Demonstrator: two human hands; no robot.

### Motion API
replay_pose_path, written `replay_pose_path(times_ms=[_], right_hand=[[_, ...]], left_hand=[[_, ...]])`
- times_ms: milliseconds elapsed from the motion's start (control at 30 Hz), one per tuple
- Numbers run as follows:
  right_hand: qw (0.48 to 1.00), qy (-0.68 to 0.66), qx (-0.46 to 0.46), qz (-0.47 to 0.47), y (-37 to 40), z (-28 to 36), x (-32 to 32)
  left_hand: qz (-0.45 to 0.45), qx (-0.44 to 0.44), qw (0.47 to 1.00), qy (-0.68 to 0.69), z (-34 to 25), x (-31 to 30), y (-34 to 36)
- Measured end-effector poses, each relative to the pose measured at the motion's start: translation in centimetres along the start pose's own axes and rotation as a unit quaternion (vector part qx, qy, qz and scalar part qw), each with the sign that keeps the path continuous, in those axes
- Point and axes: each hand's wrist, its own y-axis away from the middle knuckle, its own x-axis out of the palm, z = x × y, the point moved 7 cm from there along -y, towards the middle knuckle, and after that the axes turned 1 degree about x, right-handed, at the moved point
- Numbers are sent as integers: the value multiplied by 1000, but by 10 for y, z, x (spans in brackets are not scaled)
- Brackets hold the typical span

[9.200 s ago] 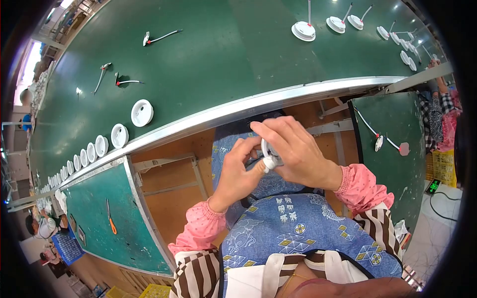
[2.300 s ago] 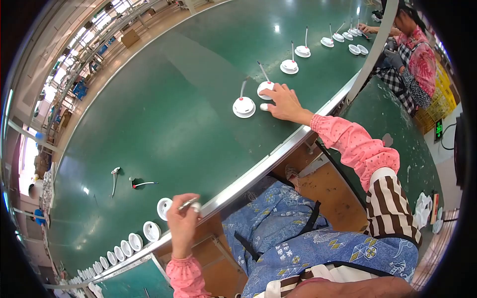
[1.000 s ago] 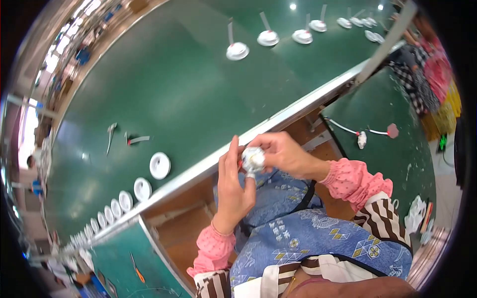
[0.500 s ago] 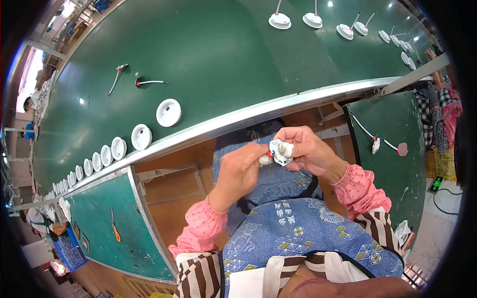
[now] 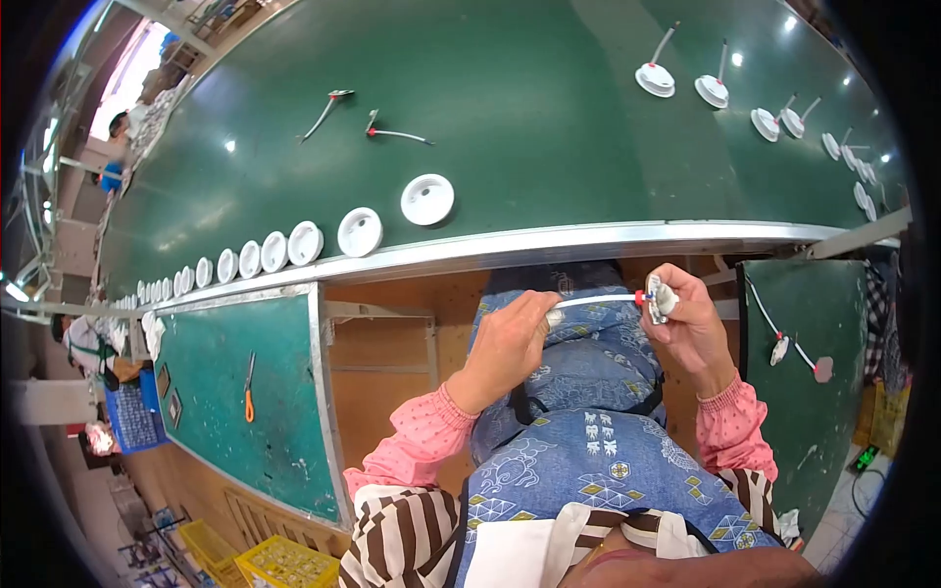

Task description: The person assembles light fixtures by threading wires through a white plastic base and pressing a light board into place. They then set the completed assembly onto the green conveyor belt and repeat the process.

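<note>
Above the blue apron, my right hand [image 5: 694, 328] pinches a small round white part [image 5: 660, 299] with a red piece at its side. A white cable [image 5: 600, 299] runs from the red piece to the left, and the fingers of my left hand [image 5: 510, 343] are closed on its other end. Beyond the metal table edge, a white round cup [image 5: 427, 200] lies on the green table, hollow side up. Another white cup [image 5: 360, 232] is to its left, at the head of a long row. Two loose cabled parts, one of them here [image 5: 372, 130], lie farther back.
White discs with upright cables [image 5: 655, 80] stand at the back right. Orange-handled scissors [image 5: 249, 392] lie on the lower left green table [image 5: 284, 441]. More cabled parts [image 5: 779, 350] rest on the right side table. A person [image 5: 83, 343] is at the far left.
My hands have moved apart, and the white cable now stretches between them. The camera view has turned, so the tables and cups appear shifted to the right.
</note>
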Motion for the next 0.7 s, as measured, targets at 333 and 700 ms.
replay_pose_path(times_ms=[333, 700], right_hand=[[998, -21, -52, -6, -11, 25, -19], [991, -29, -128, -27, 5, 38, -14]], left_hand=[[89, 62, 992, -58, -1, -39, -11], [-10, -40, 977, -208, 118, -72, -112]])
